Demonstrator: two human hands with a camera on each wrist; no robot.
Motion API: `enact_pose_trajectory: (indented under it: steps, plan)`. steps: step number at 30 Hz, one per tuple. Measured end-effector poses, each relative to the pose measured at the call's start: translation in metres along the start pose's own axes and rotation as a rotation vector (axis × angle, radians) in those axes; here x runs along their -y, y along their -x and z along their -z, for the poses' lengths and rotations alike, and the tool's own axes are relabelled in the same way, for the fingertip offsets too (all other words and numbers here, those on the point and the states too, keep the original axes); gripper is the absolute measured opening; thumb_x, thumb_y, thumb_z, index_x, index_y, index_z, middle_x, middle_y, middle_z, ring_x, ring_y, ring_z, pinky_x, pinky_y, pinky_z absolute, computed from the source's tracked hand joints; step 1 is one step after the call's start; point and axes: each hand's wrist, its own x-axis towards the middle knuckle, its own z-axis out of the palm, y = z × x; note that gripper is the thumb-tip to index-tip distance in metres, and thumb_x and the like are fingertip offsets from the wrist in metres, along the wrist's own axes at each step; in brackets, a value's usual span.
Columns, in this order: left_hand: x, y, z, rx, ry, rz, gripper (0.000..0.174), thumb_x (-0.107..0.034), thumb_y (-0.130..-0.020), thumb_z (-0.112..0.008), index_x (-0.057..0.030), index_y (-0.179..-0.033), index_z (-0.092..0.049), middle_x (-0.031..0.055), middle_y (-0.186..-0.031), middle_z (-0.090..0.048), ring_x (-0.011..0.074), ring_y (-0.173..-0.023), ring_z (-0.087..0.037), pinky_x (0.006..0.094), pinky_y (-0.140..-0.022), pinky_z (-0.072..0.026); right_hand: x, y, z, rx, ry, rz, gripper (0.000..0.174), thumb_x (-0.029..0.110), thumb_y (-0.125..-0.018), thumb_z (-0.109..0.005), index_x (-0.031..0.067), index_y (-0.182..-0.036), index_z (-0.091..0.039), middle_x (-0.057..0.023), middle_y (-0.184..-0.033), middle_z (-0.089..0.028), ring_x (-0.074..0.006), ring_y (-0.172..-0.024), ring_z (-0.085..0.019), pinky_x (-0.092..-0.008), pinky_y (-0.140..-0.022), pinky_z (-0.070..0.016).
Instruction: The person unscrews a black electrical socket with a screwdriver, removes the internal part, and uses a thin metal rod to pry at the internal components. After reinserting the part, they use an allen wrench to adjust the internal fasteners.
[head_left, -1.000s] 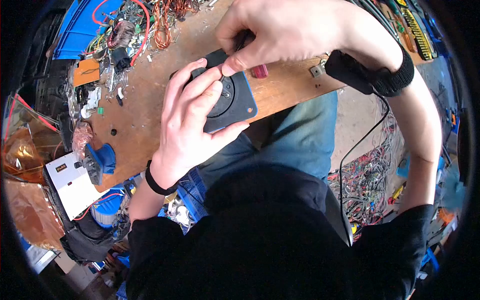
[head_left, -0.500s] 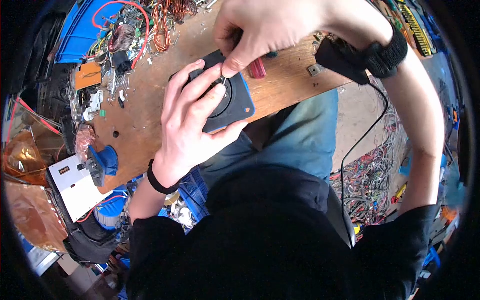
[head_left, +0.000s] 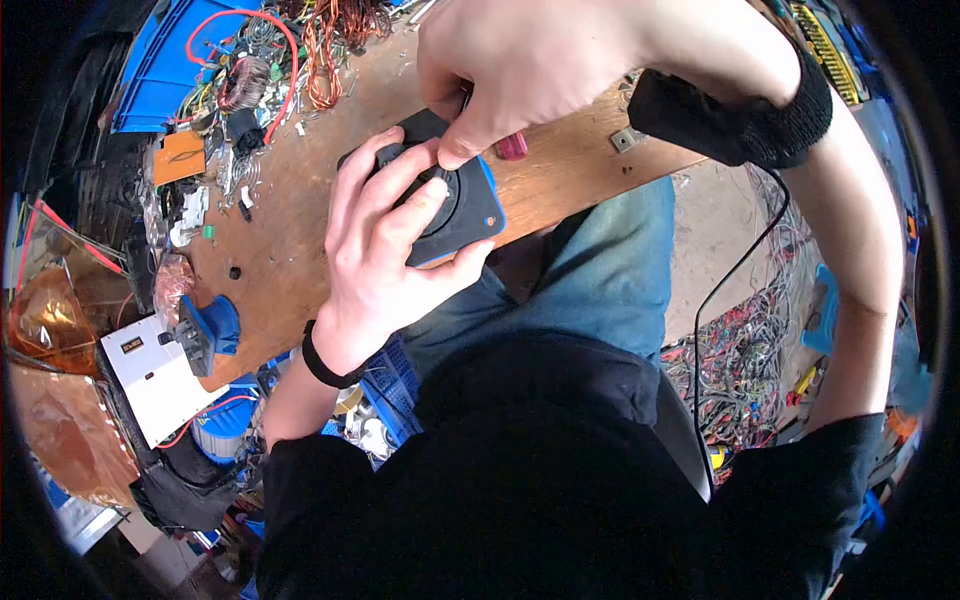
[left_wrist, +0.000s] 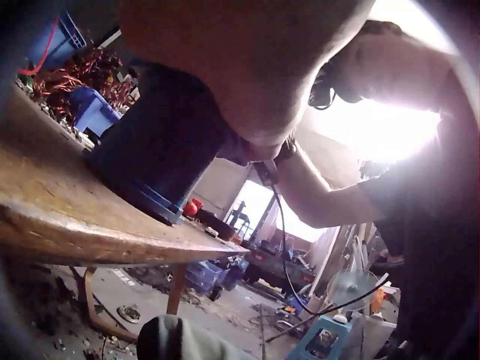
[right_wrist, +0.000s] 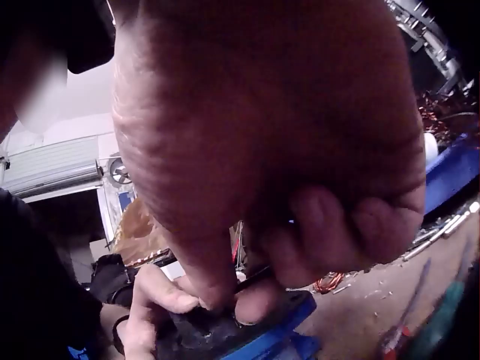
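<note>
A square black device (head_left: 452, 228) with a blue edge and a round raised centre lies on the wooden table. My left hand (head_left: 375, 245) grips it, the fingers spread over its top and the thumb along the near side. Above its centre, my right hand (head_left: 535, 65) is curled, with thumb and fingertip at the round part. The right wrist view shows a thin dark rod (right_wrist: 253, 277) pinched there, its ends hidden. In the left wrist view the device (left_wrist: 161, 139) appears as a dark block near the table edge.
Right of the device lie a red object (head_left: 512, 147) and a small square metal piece (head_left: 627, 139). A blue part (head_left: 215, 325) stands at the table's left edge. Copper wire (head_left: 325, 60), an orange piece (head_left: 179, 157) and loose scraps lie toward the back left.
My right hand has shifted slightly left and toward me, its thumb lower over the device's centre. My left hand keeps its grip, and the view has shifted a little.
</note>
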Motion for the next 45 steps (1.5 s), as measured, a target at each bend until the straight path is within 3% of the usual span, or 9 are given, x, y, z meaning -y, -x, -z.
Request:
enact_pose_trajectory:
  steps: [2,5,11,17,21,24,30,37,45]
  plan:
    - [0.0,0.0,-0.002,-0.004,-0.008,-0.01,0.08,-0.017,-0.069,-0.1,-0.0119,-0.138,-0.059,0.0168,-0.14,-0.068,0.0502,-0.127,-0.065,0.063,-0.103,-0.0583,0.011,0.008,-0.019,-0.354,-0.096,0.03,0.042,0.035,-0.106,-0.069,-0.004,-0.121,-0.076,-0.0257,-0.107,-0.078,-0.0417,-0.107,-0.075,-0.0483,-0.09,-0.057]
    - [-0.001,0.0,-0.001,-0.005,-0.023,-0.015,0.08,-0.017,-0.07,-0.099,-0.0125,-0.139,-0.059,0.0167,-0.142,-0.068,0.05,-0.127,-0.065,0.0628,-0.103,-0.0582,0.013,0.011,0.006,0.056,-0.341,-0.236,0.044,0.036,-0.107,-0.066,-0.0045,-0.12,-0.076,-0.0268,-0.11,-0.078,-0.044,-0.108,-0.073,-0.049,-0.092,-0.0562]
    - [-0.002,0.0,-0.003,-0.018,-0.012,0.008,0.078,-0.018,-0.072,-0.098,-0.0124,-0.139,-0.06,0.0173,-0.143,-0.069,0.0501,-0.13,-0.064,0.0625,-0.105,-0.0569,-0.005,-0.005,-0.064,-0.405,-0.124,-0.147,0.043,0.038,-0.106,-0.068,-0.0036,-0.107,-0.08,-0.0258,-0.091,-0.076,-0.0442,-0.091,-0.073,-0.0479,-0.085,-0.0581]
    - [-0.005,-0.003,-0.003,-0.016,-0.015,0.05,0.07,-0.019,-0.072,-0.098,-0.0103,-0.132,-0.062,0.0173,-0.143,-0.069,0.0497,-0.131,-0.064,0.0615,-0.108,-0.0556,-0.023,-0.006,-0.049,-0.281,-0.319,-0.141,0.05,0.042,-0.107,-0.065,-0.0056,-0.104,-0.079,-0.0245,-0.089,-0.077,-0.0398,-0.089,-0.075,-0.0477,-0.082,-0.0568]
    - [-0.004,-0.002,-0.003,-0.01,-0.021,0.029,0.069,-0.019,-0.072,-0.098,-0.01,-0.13,-0.063,0.0169,-0.144,-0.069,0.0496,-0.131,-0.064,0.0613,-0.108,-0.0556,-0.012,0.007,-0.018,-0.089,-0.313,-0.017,0.056,0.05,-0.109,-0.066,-0.0034,-0.12,-0.077,-0.024,-0.107,-0.079,-0.0372,-0.099,-0.072,-0.0454,-0.091,-0.0539]
    - [-0.003,0.0,-0.004,-0.025,-0.025,0.027,0.069,-0.019,-0.072,-0.098,-0.0109,-0.131,-0.062,0.0165,-0.144,-0.069,0.0497,-0.131,-0.064,0.0612,-0.108,-0.0556,-0.012,-0.011,-0.02,0.06,-0.256,-0.201,0.048,0.044,-0.11,-0.067,-0.002,-0.118,-0.078,-0.0175,-0.102,-0.08,-0.0294,-0.097,-0.072,-0.0404,-0.088,-0.0539]
    - [-0.002,0.001,-0.007,-0.033,-0.038,0.02,0.07,-0.021,-0.074,-0.097,-0.0128,-0.133,-0.061,0.0162,-0.146,-0.068,0.0495,-0.132,-0.064,0.0615,-0.109,-0.0548,0.003,0.004,-0.091,-0.498,-0.221,-0.149,0.036,0.032,-0.108,-0.07,-0.0021,-0.101,-0.076,-0.0236,-0.081,-0.069,-0.0438,-0.083,-0.069,-0.0493,-0.079,-0.0543]
    - [-0.005,0.001,-0.006,-0.039,-0.029,0.042,0.069,-0.022,-0.074,-0.097,-0.0128,-0.133,-0.062,0.0154,-0.146,-0.068,0.0489,-0.133,-0.063,0.0624,-0.109,-0.054,0.019,0.009,-0.099,-0.593,-0.223,-0.25,0.035,0.031,-0.104,-0.068,-0.0016,-0.095,-0.076,-0.0273,-0.084,-0.072,-0.0469,-0.092,-0.074,-0.0559,-0.085,-0.0589]
    - [-0.008,0.002,-0.008,-0.046,-0.069,0.069,0.06,-0.025,-0.078,-0.095,-0.012,-0.129,-0.066,0.015,-0.145,-0.069,0.049,-0.134,-0.062,0.0606,-0.109,-0.0527,0.036,0.01,-0.133,-0.742,-0.011,-0.299,0.025,0.024,-0.106,-0.067,0.0026,-0.093,-0.068,-0.0202,-0.074,-0.068,-0.0439,-0.076,-0.071,-0.0527,-0.069,-0.0553]
